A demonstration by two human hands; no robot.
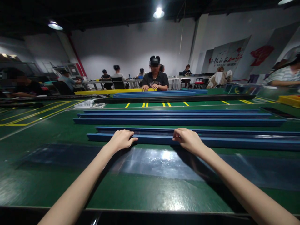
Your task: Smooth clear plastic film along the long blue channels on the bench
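Observation:
A long blue channel rail (152, 139) lies across the green table in front of me. My left hand (123, 139) is over its near wall, left of the middle, fingers curled over and thumb along the front face. Farther right, my right hand (187, 139) bends its fingers over the same wall, with the fingertips partly hidden. Between my hands the rail's inside shows. Nearer to me, under my forearms, a flat strip of clear plastic film (150, 162) reflects the lamp light.
More blue rails (175, 121) lie parallel just beyond. Past them are a black rail (175, 99) and a yellow rail (98, 92), with a person (154, 76) facing me, hands on the yellow one. A yellow tray (289, 100) stands at far right. Other people sit around.

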